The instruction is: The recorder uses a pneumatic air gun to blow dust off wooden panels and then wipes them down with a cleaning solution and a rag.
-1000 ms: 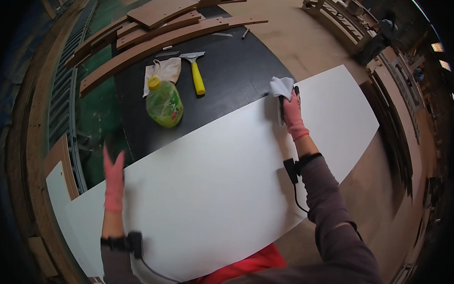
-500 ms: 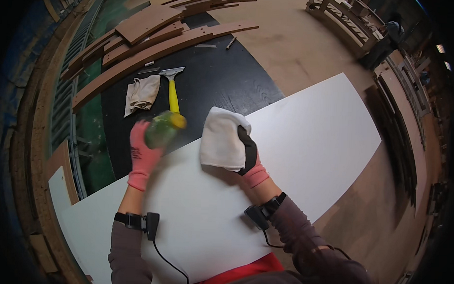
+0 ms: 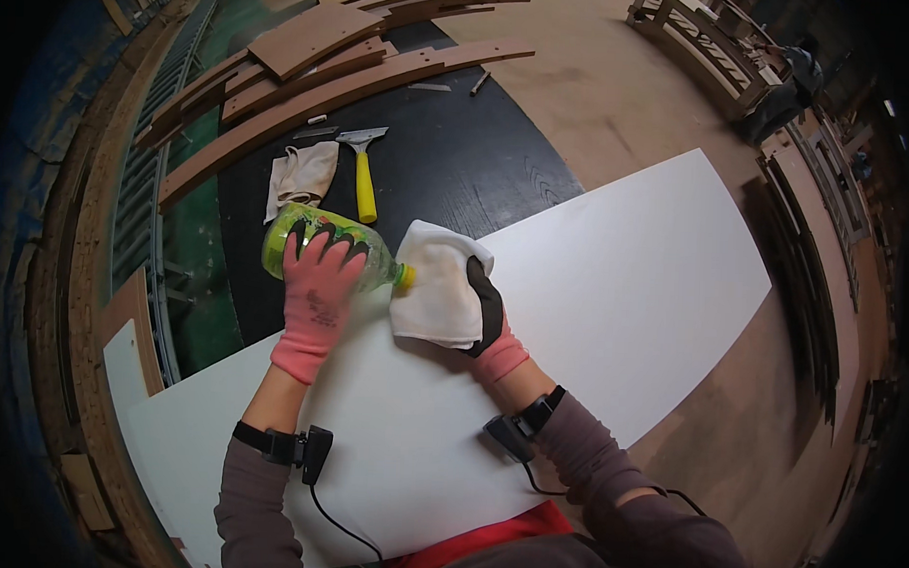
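Observation:
My left hand [image 3: 320,289], in a pink and black work glove, is wrapped round a clear green plastic bottle [image 3: 288,240]. The bottle lies tilted on its side in the hand, its yellow cap [image 3: 406,276] pointing right at a folded white cloth [image 3: 436,288]. That cloth is gripped by my gloved right hand [image 3: 491,320], black fingers along its right edge; the fingertips behind it are hidden. Both hands are over a large white panel [image 3: 615,280]. Whether the cap touches the cloth I cannot tell.
Beyond the panel, a black board [image 3: 449,164] carries a yellow-handled scraper [image 3: 365,186], a crumpled beige cloth [image 3: 303,176] and a stack of brown wooden pieces [image 3: 313,44]. A roller conveyor [image 3: 147,203] runs along the left. A person [image 3: 787,90] is at the far right.
My left hand has turned the bottle from an upward tilt to nearly level and brought its cap right, up to the cloth. My right hand still holds the cloth, shifted slightly left.

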`<action>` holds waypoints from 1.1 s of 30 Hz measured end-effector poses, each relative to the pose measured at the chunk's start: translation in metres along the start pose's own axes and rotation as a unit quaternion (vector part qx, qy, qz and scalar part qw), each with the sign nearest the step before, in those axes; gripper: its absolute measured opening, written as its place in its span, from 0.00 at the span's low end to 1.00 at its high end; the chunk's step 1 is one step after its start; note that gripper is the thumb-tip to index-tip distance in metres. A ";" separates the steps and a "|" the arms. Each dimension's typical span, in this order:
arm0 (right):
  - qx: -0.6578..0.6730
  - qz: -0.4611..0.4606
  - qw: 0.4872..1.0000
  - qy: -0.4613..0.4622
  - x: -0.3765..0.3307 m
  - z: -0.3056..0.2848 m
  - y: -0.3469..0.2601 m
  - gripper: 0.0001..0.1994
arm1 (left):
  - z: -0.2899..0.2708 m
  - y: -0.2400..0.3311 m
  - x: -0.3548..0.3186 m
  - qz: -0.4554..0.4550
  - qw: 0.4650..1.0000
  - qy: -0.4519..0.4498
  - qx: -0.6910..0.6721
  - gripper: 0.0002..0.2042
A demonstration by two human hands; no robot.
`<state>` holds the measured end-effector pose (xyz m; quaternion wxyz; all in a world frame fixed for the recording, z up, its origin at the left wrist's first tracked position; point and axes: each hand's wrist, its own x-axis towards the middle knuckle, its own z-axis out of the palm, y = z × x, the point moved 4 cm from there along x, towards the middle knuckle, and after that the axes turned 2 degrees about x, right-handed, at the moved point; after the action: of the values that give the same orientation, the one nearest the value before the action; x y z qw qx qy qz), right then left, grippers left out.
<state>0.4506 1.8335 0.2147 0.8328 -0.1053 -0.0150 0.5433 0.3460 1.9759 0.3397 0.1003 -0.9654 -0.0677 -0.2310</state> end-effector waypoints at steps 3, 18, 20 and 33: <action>0.020 0.015 0.998 -0.057 -0.001 0.005 -0.001 0.26 | 0.002 -0.002 -0.002 -0.023 0.999 0.012 -0.029 0.24; -0.848 -0.298 0.437 -0.005 0.005 0.018 0.053 0.23 | 0.039 -0.110 -0.058 -0.438 0.799 0.059 -0.408 0.28; -0.904 -0.120 0.398 -0.100 0.015 0.062 0.122 0.28 | 0.044 -0.133 -0.080 -0.456 0.786 0.070 -0.412 0.28; -0.896 -0.211 0.297 0.254 -0.006 0.005 -0.135 0.23 | 0.049 -0.128 -0.080 -0.461 0.733 0.097 -0.492 0.37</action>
<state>0.5690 1.7765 0.2460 0.2712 -0.9124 -0.3018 -0.0541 0.2738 2.1045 0.2806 -0.5011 -0.7030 -0.3712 -0.3420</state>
